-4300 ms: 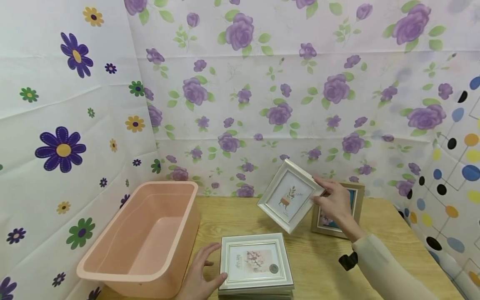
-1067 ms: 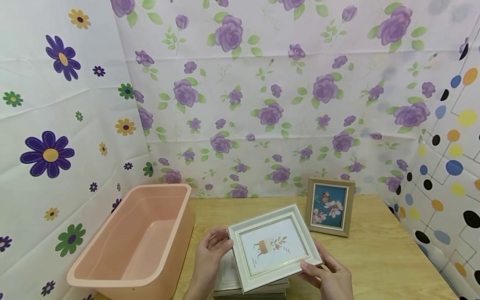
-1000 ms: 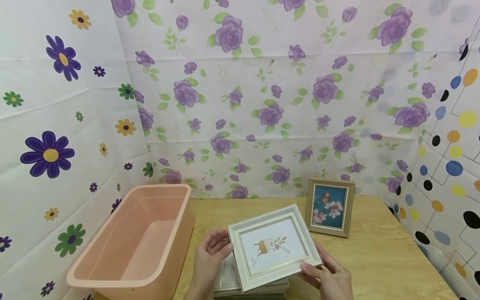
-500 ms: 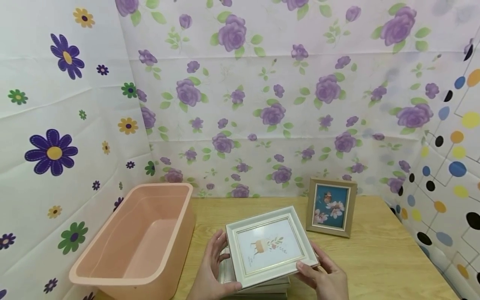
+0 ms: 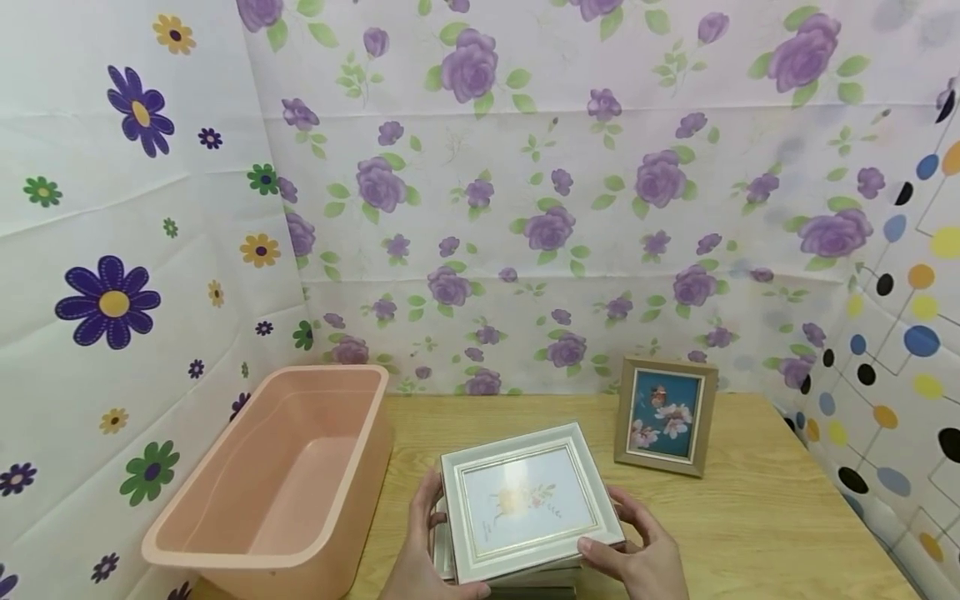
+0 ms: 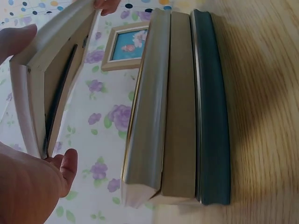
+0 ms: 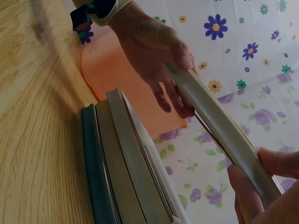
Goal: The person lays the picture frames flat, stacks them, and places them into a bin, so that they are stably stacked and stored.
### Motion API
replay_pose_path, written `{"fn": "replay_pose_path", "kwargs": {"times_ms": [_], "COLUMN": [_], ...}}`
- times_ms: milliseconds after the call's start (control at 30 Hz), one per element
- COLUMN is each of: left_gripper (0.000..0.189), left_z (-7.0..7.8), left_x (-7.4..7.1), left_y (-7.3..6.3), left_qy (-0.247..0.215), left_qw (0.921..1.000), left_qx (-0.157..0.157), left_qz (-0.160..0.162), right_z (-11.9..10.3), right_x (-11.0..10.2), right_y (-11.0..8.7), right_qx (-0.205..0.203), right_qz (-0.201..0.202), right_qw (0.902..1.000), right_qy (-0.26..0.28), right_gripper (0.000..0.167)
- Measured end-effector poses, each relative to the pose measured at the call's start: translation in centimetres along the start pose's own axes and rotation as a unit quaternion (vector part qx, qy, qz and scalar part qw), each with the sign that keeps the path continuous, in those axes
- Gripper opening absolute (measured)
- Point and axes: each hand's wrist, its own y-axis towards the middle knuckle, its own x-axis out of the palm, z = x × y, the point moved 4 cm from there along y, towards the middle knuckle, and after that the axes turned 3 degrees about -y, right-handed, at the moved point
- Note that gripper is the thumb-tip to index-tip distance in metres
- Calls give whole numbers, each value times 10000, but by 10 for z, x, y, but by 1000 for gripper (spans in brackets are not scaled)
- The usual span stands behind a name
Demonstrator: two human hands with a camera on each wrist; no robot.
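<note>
Both hands hold a white picture frame (image 5: 528, 504) with a plant drawing behind glare, tilted above a stack of frames. My left hand (image 5: 423, 546) grips its left side, thumb at the near corner and fingers on the far part. My right hand (image 5: 637, 546) pinches its right edge, thumb on the front and fingers behind. The stack, in the left wrist view, shows a silver-white frame (image 6: 149, 102), a beige frame (image 6: 180, 107) and a dark teal frame (image 6: 212, 107). A gap separates the held frame from the stack there. The held frame hides most of the stack from the head view.
A pink plastic tub (image 5: 367, 417) stands on the left of the wooden table (image 5: 757, 508). At the back right stands a tan picture frame (image 5: 705, 417) with a blue flower-and-bird picture. Patterned cloths (image 5: 480, 108) enclose the back and sides.
The white frame came from the back right to above the stack and was turned sideways. My left hand moved from beside the stack to grip it. Lately the frame has sunk slightly lower.
</note>
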Motion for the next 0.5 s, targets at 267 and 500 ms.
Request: {"fn": "replay_pose_path", "kwargs": {"times_ms": [267, 500], "left_gripper": [139, 138], "left_z": [-5, -8], "left_x": [-6, -9], "left_y": [0, -1], "left_qy": [138, -122], "left_qw": [9995, 9994], "left_qx": [-192, -256], "left_qz": [-222, -175], "right_z": [0, -1], "right_x": [2, 6], "right_y": [3, 5], "right_qx": [-86, -218], "right_qz": [-459, -868], "right_qw": [9973, 9926], "right_qy": [-571, -819], "right_gripper": [101, 111]}}
